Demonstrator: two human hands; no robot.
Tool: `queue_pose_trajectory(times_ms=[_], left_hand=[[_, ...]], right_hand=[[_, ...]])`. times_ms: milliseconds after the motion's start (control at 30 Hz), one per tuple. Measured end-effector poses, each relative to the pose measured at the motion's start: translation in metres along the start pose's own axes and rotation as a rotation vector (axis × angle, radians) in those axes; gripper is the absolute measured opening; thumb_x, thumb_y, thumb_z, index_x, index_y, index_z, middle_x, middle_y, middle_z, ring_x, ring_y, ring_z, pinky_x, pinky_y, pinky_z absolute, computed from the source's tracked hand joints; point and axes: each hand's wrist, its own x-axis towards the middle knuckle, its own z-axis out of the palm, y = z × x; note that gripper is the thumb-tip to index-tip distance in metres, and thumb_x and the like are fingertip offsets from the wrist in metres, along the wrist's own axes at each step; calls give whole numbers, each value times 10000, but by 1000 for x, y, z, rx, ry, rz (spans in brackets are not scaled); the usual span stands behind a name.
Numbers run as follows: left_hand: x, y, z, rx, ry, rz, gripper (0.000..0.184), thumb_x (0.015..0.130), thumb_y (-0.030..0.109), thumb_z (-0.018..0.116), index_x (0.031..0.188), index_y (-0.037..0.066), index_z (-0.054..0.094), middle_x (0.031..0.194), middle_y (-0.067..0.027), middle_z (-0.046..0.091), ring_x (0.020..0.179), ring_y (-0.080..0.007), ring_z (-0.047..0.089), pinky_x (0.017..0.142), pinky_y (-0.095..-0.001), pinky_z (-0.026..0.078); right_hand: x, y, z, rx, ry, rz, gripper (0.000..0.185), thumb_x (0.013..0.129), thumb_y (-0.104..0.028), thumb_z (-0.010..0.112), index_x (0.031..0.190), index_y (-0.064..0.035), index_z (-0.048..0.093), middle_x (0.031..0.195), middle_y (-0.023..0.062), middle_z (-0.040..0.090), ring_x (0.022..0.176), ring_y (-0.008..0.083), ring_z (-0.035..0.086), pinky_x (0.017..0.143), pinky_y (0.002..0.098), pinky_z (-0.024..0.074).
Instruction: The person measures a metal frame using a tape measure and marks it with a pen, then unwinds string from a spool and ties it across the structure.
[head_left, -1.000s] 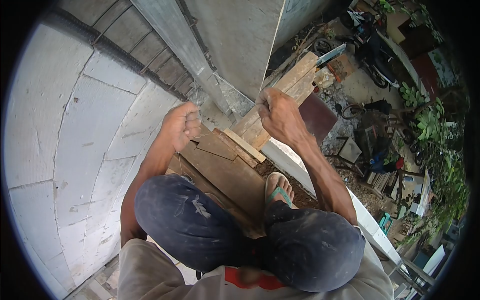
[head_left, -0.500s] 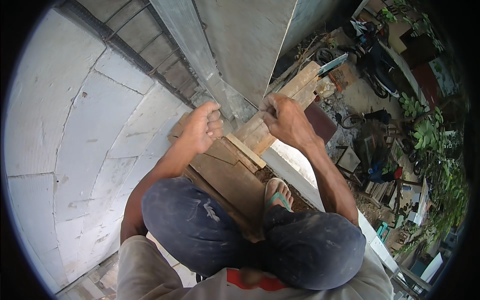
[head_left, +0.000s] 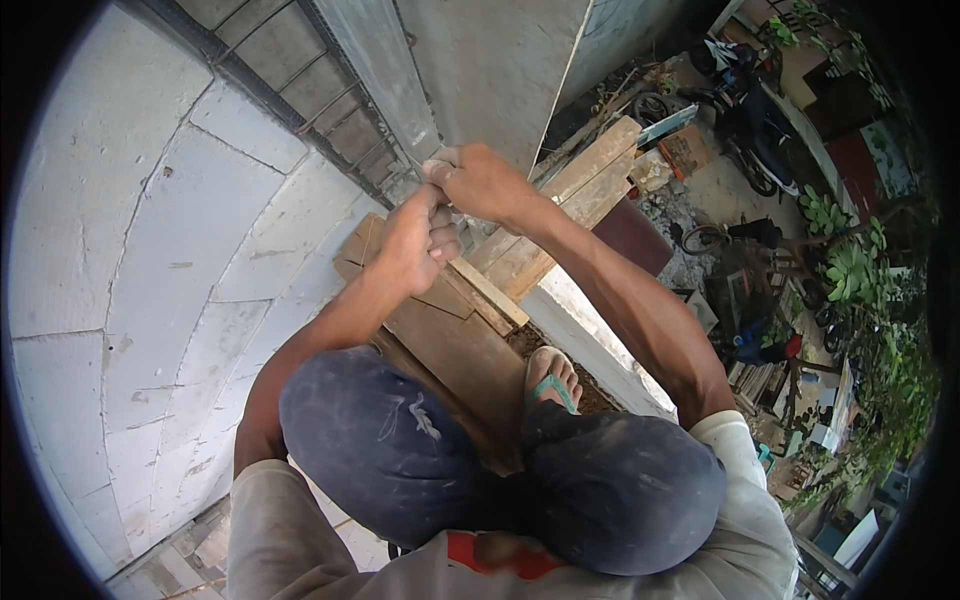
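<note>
My left hand point(head_left: 415, 242) is closed in a fist above the wooden boards, close to the foot of a grey concrete post point(head_left: 385, 70). Just above and to its right, my right hand point(head_left: 487, 183) pinches with thumb and forefinger, and the two hands touch or nearly touch. A fine strand seems to pass at the fingertips; whether it is string or wire I cannot tell. Below the hands lies a brown wooden board point(head_left: 440, 345), with a narrow pale batten point(head_left: 487, 290) across its end. A longer plank point(head_left: 590, 175) slopes up to the right behind my right forearm.
A wall of pale blocks point(head_left: 215, 210) rises on the left, topped by ribbed steel bars point(head_left: 265, 75). My sandalled foot point(head_left: 553, 380) rests beside the board. To the right, the ground drops lower, with a motorbike point(head_left: 755, 130), rubble, scrap and leafy plants point(head_left: 850, 260).
My right hand has moved left from the sloping plank to meet my left hand. The left hand has shifted only slightly and stays closed.
</note>
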Motion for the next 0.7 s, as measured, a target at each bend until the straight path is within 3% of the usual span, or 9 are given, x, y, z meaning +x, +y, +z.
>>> queue_pose_trajectory(times_ms=[67,167,300,500,600,667,700], left_hand=[[0,-3,1,20,-24,-1,155,1024,230,562,892,149,550,655,77,349,499,-59,289,451,-261,252],[-2,-3,2,44,-28,16,152,1029,248,568,924,138,576,647,82,347,497,-54,292,451,-259,253],[-3,0,-1,103,-79,38,204,1044,302,573,887,196,498,666,84,348,505,-50,299,465,-248,264],[-14,1,1,158,-37,46,215,1015,242,603,856,204,464,645,87,321,508,-60,319,461,-255,264],[-15,3,-8,234,-56,19,260,1004,252,620,817,206,446,652,83,330,514,-65,318,473,-260,268],[-16,3,-21,369,-159,-4,305,1038,289,608,819,208,413,675,91,333,546,-53,322,522,-249,274],[-17,5,-26,378,-159,-7,305,1038,289,608,819,208,413,675,91,333,546,-53,322,522,-249,274]], right_hand=[[6,4,6,352,-29,97,268,1051,-174,631,1106,75,712,941,180,742,874,260,714,805,393,564],[7,7,8,567,-56,207,207,1048,-152,643,1084,41,710,966,126,725,909,209,707,823,375,585],[10,14,14,731,-15,222,167,1045,-125,645,1090,28,698,979,122,713,897,212,713,858,386,607],[-6,-8,7,988,15,323,181,1053,-80,593,1144,66,650,934,112,678,870,244,719,900,416,616],[-5,-10,7,1082,14,346,191,1058,-66,569,1162,78,636,854,80,642,795,233,695,838,407,602],[-4,-10,7,1097,29,378,195,1060,-61,561,1177,77,633,736,12,541,643,174,571,680,356,521],[-5,-10,5,1105,34,375,195,1060,-61,561,1177,77,633,736,12,541,643,174,571,680,356,521]])
